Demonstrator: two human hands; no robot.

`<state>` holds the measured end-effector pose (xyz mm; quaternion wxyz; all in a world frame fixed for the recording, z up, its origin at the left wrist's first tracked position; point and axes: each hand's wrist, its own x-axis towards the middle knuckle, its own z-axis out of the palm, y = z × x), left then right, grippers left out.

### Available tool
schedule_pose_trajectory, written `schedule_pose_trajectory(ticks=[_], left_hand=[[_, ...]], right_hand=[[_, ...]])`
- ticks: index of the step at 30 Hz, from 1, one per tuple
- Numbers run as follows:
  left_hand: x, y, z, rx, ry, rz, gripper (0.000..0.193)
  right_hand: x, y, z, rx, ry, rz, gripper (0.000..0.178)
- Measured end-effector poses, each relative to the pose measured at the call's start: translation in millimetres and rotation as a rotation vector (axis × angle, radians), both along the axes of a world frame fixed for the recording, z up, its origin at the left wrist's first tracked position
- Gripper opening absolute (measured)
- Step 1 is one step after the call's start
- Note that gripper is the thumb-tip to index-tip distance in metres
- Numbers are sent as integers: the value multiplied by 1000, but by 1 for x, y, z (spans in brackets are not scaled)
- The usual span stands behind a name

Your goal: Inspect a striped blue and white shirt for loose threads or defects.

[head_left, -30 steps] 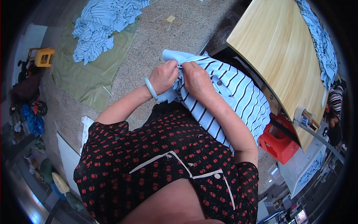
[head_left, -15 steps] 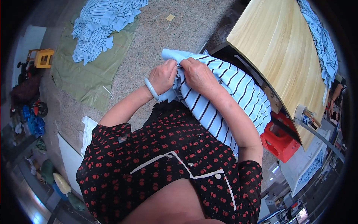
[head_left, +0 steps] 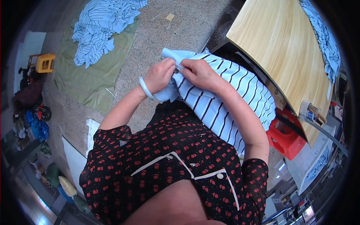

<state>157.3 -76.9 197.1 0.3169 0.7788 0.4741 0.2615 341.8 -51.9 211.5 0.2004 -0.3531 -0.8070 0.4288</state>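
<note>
Your left hand point(head_left: 159, 76) and right hand point(head_left: 201, 75) work close together over speckled floor point(head_left: 195, 28), which stretches beyond your fingertips and off to their left. The wooden table point(head_left: 279, 52) sets the limit on the right, its near edge slanting past your right fingers; a red stool point(head_left: 287, 140) sits under its corner, farther right and nearer your body. A green sheet point(head_left: 93, 84) bearing a heap of striped cloth point(head_left: 107, 28) lies well left of your left fingers.

The garment point(head_left: 234, 80), light blue with dark stripes, lies directly beneath your fingers, its plain blue end jutting just past them and its striped body bulging rightward under your right forearm. Thumb and forefinger of each hand pinch its pale edge, drawn as a narrow strip between them; a dark button point(head_left: 176, 71) shows just below your left fingertips.

Half a second ago your hands were nearer each other; the left has since shifted left, and the button seen beside your right wrist no longer shows.
</note>
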Motion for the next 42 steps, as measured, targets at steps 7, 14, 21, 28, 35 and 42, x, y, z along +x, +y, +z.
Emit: schedule_pose_trajectory(ticks=[7, 14, 21, 28, 35, 42], left_hand=[[-9, 14, 41, -586, -549, 73, 14], [-10, 17, 60, -585, -697, 35, 18], [-2, 15, 88, -506, -719, 12, 18], [7, -16, 112, -514, -729, 83, 20], [27, -36, 37, -702, -694, 100, 23], [7, -49, 3, -887, -664, 165, 15]], right_hand=[[17, -41, 31, 148, 167, -400, 25], [127, -119, 21, 127, -323, -580, 42], [133, -126, 13, 21, -202, -698, 19], [180, -134, 81, 414, -124, -844, 10], [190, -133, 83, 509, -358, -835, 10], [128, -90, 64, 330, -141, -627, 17]])
